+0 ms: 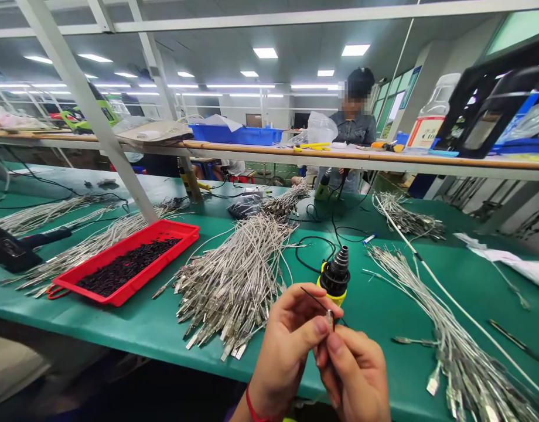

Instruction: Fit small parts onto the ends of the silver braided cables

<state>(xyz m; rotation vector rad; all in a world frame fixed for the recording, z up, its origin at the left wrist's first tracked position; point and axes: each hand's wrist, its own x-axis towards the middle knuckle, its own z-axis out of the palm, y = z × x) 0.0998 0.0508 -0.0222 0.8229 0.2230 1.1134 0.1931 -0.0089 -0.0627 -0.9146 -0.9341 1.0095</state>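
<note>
Straight beyond the fingers (pixel 316 333): blocked, yellow-and-black heat gun (pixel 335 275) just behind them, nozzle up, black cord (pixel 297 251) looped past it. Left: big cable pile (pixel 234 269) near, no low pass; red tray (pixel 115 300) farther left, beyond the pile. Slim bare gap between pile and heat gun. Right: open strip of green surface (pixel 366 313), passable low, up to second cable bundle (pixel 467 369). Higher and farther out: shelf (pixel 261 153) crosses full width.

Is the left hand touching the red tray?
Apart. The head view shows white cables and green tabletop between the left hand and the red tray.
</note>
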